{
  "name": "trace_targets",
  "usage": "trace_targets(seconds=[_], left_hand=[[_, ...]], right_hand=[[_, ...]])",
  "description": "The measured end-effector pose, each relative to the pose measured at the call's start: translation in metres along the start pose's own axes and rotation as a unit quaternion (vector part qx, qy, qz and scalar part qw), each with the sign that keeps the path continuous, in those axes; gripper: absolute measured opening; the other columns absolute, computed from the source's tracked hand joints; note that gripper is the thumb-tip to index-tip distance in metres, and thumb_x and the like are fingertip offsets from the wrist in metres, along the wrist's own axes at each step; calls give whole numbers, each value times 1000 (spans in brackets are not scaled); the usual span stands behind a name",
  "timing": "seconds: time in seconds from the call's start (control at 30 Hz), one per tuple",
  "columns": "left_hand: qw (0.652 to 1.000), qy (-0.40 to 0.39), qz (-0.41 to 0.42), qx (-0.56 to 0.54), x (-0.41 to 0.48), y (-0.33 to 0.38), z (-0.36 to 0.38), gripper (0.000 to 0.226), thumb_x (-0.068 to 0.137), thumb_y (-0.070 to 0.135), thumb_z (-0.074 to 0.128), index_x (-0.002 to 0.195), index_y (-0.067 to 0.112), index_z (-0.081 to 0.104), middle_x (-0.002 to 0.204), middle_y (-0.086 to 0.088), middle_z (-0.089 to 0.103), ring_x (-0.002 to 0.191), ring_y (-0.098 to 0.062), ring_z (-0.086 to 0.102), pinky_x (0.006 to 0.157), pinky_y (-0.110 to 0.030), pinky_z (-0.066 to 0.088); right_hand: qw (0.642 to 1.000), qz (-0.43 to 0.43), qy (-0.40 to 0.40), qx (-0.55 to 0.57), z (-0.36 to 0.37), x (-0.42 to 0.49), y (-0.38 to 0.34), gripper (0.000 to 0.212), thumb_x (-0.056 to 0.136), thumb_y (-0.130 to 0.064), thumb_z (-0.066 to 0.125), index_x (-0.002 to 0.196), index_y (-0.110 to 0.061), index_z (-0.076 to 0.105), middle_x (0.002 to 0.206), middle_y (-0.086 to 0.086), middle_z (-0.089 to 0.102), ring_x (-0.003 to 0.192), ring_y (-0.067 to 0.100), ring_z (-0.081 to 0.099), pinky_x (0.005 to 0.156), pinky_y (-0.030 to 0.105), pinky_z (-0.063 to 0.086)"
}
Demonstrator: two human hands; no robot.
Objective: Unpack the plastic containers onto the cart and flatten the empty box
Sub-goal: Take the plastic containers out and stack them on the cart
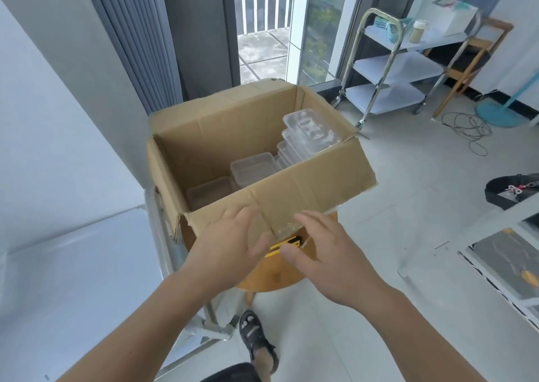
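Note:
An open cardboard box [221, 130] stands on a round wooden stool [280, 276] in front of me. Inside it lie clear plastic containers: a tall stack [312, 132] against the right wall, a lower stack [253, 167] in the middle and another container [208, 192] at the left. The near flap [315, 186] is folded outward toward me. My left hand [230, 241] rests on that flap with fingers spread. My right hand [323, 250] hovers beside it at the flap's lower edge, fingers apart, holding nothing. A steel three-shelf cart [405, 63] stands at the far right.
A white surface [75, 279] fills the left side, with a metal frame [163, 235] beside the box. The cart's top shelf carries a jar [417, 31], folded cloths [383, 25] and a white box [455, 16]. Cables [466, 127] lie on the floor. A white-framed shelf unit [495, 265] stands at the right.

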State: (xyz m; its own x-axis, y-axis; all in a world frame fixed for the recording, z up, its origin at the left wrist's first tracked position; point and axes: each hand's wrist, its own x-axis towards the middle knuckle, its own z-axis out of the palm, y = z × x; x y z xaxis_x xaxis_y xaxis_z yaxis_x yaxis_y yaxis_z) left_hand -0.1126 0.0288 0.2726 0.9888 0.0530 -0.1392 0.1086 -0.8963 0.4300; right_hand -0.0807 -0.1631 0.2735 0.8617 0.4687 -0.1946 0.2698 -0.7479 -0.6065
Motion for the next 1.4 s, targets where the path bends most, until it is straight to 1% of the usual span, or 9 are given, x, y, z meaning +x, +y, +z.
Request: trace_targets(seconds=[0.13, 0.2, 0.4, 0.6, 0.8, 0.97, 1.13, 1.27, 1.4], left_hand=[[1000, 0, 0, -30, 59, -2, -4, 63, 92, 54, 41, 148, 25, 39, 153, 7, 39, 141, -16, 33, 110, -29, 32], [999, 7, 8, -33, 86, -3, -8, 56, 97, 47, 48, 148, 26, 39, 153, 9, 39, 142, -15, 33, 110, -29, 31], [999, 6, -1, -53, 158, -5, -14, 55, 99, 43, 50, 149, 24, 38, 153, 9, 39, 141, -12, 33, 109, -27, 30], [997, 1, -50, -64, 207, 0, 0, 55, 98, 43, 49, 149, 23, 38, 152, 10, 39, 140, -11, 33, 109, -27, 31], [985, -6, -155, -73, 240, -6, 13, 56, 98, 42, 51, 148, 21, 39, 151, 7, 41, 137, -13, 38, 106, -27, 35], [968, -4, -242, -70, 253, -29, 18, 56, 97, 41, 52, 148, 20, 41, 150, 5, 43, 137, -16, 39, 104, -31, 39], [950, -6, -299, -93, 260, -61, 19, 55, 96, 42, 52, 146, 20, 44, 148, 2, 46, 136, -19, 42, 105, -33, 40], [944, -35, -312, -105, 271, -90, 25, 61, 95, 43, 51, 150, 19, 38, 152, 0, 42, 138, -21, 40, 108, -36, 39], [940, -61, -316, -112, 280, -113, 32, 63, 96, 43, 50, 152, 19, 35, 152, -3, 41, 138, -24, 38, 108, -37, 39]], right_hand=[[1000, 6, 8, -12, -24, 57, 9, 63, 98, -54, 49, 153, -29, 32, 155, -19, 27, 144, 3, 22, 116, 30, 26], [1000, 14, 12, -21, -36, 84, 13, 63, 98, -55, 48, 153, -29, 32, 156, -17, 28, 144, 3, 22, 117, 29, 27], [999, 34, 25, -18, -67, 160, 29, 61, 98, -55, 47, 151, -28, 34, 154, -14, 33, 142, 7, 29, 113, 31, 30], [1000, 4, -10, -16, -82, 226, 52, 62, 97, -54, 50, 150, -26, 36, 153, -12, 35, 140, 9, 34, 109, 29, 31], [992, -68, -100, -22, -78, 298, 59, 63, 98, -52, 51, 151, -24, 35, 154, -10, 34, 141, 10, 32, 109, 29, 30], [976, -127, -169, -58, -61, 355, 52, 63, 98, -49, 50, 152, -19, 36, 154, -3, 37, 140, 16, 35, 110, 33, 33], [945, -141, -242, -170, -19, 412, 35, 61, 100, -47, 49, 149, -13, 38, 151, 8, 41, 135, 29, 43, 106, 42, 41], [924, -116, -282, -231, 33, 459, 34, 55, 99, -42, 55, 141, -8, 45, 139, 14, 49, 126, 34, 49, 99, 43, 46], [906, -84, -298, -287, 78, 492, 47, 53, 99, -32, 56, 145, -11, 42, 146, 12, 43, 133, 33, 43, 100, 43, 43]])
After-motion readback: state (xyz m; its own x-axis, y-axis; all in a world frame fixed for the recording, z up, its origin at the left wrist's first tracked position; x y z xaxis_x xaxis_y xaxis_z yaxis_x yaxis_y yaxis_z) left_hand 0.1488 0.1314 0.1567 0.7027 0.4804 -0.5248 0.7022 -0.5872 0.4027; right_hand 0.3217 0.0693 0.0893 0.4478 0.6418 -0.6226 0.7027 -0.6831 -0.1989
